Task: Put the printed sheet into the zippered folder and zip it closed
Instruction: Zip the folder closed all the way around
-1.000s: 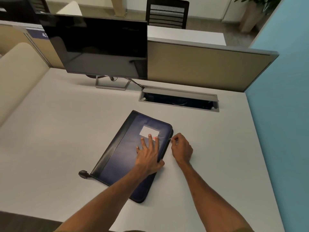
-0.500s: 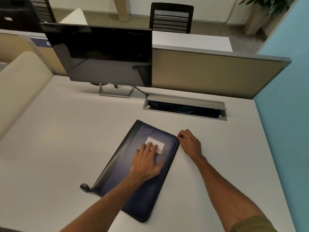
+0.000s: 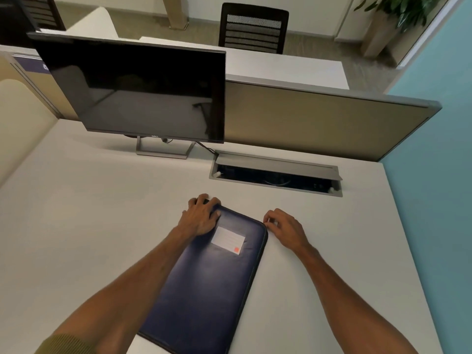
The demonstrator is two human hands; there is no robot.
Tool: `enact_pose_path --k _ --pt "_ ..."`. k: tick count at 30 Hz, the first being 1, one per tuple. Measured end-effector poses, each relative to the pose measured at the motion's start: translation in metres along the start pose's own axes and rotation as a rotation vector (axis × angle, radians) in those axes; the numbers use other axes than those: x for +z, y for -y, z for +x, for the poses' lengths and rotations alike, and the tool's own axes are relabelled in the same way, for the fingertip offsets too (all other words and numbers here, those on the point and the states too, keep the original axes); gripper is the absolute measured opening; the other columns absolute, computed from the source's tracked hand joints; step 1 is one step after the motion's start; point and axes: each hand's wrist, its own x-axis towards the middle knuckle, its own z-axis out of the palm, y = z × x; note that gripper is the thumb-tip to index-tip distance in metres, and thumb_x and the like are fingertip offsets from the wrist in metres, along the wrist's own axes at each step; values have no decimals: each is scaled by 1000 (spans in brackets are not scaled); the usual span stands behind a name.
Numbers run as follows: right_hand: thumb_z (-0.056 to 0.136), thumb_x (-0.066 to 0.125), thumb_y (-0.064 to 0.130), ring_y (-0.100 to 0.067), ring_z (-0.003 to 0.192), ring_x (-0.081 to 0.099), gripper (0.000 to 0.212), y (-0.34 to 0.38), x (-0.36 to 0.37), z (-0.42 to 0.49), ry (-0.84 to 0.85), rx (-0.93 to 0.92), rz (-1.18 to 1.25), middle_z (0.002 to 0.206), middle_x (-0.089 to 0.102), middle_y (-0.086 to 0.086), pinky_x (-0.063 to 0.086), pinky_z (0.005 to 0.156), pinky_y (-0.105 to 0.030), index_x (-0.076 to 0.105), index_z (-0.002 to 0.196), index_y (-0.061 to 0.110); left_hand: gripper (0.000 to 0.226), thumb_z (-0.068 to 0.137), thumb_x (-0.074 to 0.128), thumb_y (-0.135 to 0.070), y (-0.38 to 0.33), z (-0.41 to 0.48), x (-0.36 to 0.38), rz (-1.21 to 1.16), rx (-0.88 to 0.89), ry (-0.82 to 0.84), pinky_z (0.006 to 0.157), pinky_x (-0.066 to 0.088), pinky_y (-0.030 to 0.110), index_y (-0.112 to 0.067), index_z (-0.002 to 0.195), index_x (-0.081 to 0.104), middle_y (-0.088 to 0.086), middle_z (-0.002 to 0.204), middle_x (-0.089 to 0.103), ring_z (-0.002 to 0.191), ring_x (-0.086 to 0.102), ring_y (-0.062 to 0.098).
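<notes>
Monitor [image 3: 138, 90] with a dark screen stands on its metal stand at the far left of the white table [image 3: 89, 213], a cable running from it toward an open cable hatch [image 3: 275, 175] set into the tabletop. A tan partition [image 3: 319, 121] closes off the far edge, with a black mesh-backed chair [image 3: 252, 29] and a potted plant [image 3: 408, 11] beyond it, and a blue wall [image 3: 434, 175] on the right.

The zippered folder [image 3: 204, 290] lies flat on the table in front of the person, well short of the hatch and angled with its far end leaning right. It is dark navy with a smooth, slightly shiny cover, and a white label [image 3: 228, 240] with a small orange-red square sits near its far end. The zipper [image 3: 258, 272] runs down its right edge.

The left hand [image 3: 200, 218] grips the far left corner, fingers curled over it, while the left forearm crosses and hides the near left side. The right hand [image 3: 286, 227] sits at the far right corner, thumb and forefinger pinched at the zipper; the pull itself is too small to make out. An olive sleeve [image 3: 66, 344] shows at the lower left.
</notes>
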Motion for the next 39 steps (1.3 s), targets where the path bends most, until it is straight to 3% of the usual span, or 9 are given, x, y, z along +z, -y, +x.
enact_pose_path --k 4,7,11,14,17,23,30,34,39 --pt "108 58 26 -19 99 68 15 3 3 13 30 -29 26 114 72 2 59 89 -36 70 112 18 30 107 49 -40 11 3 3 -34 44 -42 104 52 53 -30 136 50 0 160 38 150 34 32" --pt "109 56 25 -21 98 69 16 6 3 23 43 -43 55 113 75 0 60 90 -37 69 111 17 29 108 50 -37 22 1 8 -42 92 -70 109 49 48 -27 134 53 0 158 41 147 37 27" --pt "110 54 23 -25 88 69 15 7 -4 31 97 -88 37 103 75 -4 61 86 -39 67 107 16 29 109 49 -37 23 0 13 -57 81 -87 108 51 54 -26 135 53 2 162 36 151 33 26" --pt "110 56 24 -27 78 69 13 7 -9 34 138 -82 15 97 74 -5 62 78 -38 67 106 18 34 108 47 -31 11 -1 22 -17 22 -72 121 33 63 -29 141 50 5 169 27 160 19 33" --pt "109 57 19 -31 75 69 12 6 -10 32 146 -69 64 92 72 -7 63 76 -42 68 105 14 40 106 47 -27 -17 2 36 19 87 -96 127 13 68 -33 145 51 -1 170 30 165 10 31" --pt "108 57 17 -29 93 70 13 -1 -11 26 200 -81 99 110 71 -11 68 81 -42 69 112 11 25 105 57 -26 -58 2 53 -242 114 -109 127 -7 71 -33 129 61 -7 158 44 163 18 22" --pt "110 56 24 -29 91 69 15 -1 -9 32 210 -119 37 111 72 -11 65 83 -34 66 115 14 25 100 59 -17 -57 4 49 -273 85 -139 124 -6 76 -31 121 60 -8 141 51 145 45 15" --pt "109 55 21 -25 106 64 16 -5 -12 40 304 -198 -108 121 68 -7 59 97 -37 67 118 15 25 99 60 -19 -57 3 53 -261 89 -135 124 -7 74 -30 121 60 -7 144 48 148 39 15" --pt "108 58 18 -23 106 63 15 -9 -12 39 300 -225 -122 119 68 -7 58 98 -38 69 117 13 34 102 56 -20 -60 -1 59 -204 123 -160 127 -6 71 -35 132 57 -7 152 43 155 30 13"
